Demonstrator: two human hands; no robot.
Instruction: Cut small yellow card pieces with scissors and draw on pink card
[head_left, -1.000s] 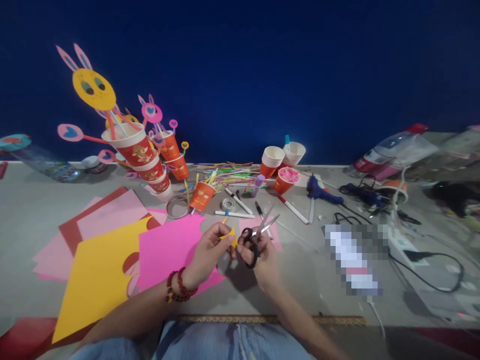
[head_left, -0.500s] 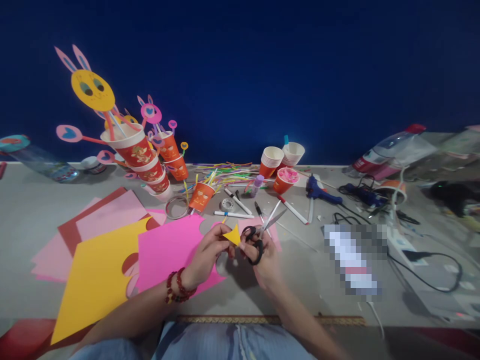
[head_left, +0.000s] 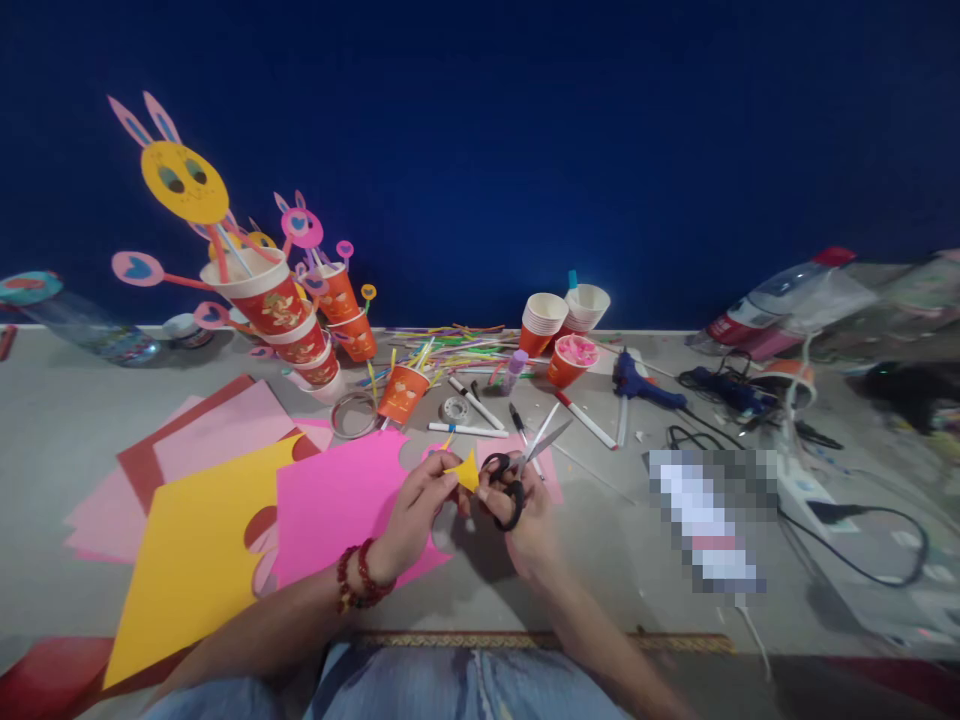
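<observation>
A small yellow paper piece [head_left: 466,472] is pinched in the fingers of my left hand [head_left: 420,505], above the edge of a bright pink sheet [head_left: 337,500]. Black-handled scissors [head_left: 517,475] rest in my right hand [head_left: 531,515], their blades parted and pointing up and away to the right. The fingertips of my right hand are close beside the yellow piece; whether they touch it I cannot tell. A red bead bracelet circles my left wrist.
Yellow card [head_left: 195,540] and pink sheets lie at the left. Behind them stand decorated cups [head_left: 277,305]. Markers [head_left: 466,430], a tape roll [head_left: 455,409] and loose sticks lie ahead. At the right are a blue glue gun [head_left: 645,385], cables and a blurred-out object.
My left hand has shifted slightly, and the yellow piece has turned a little between the fingers. The scissors have hardly moved.
</observation>
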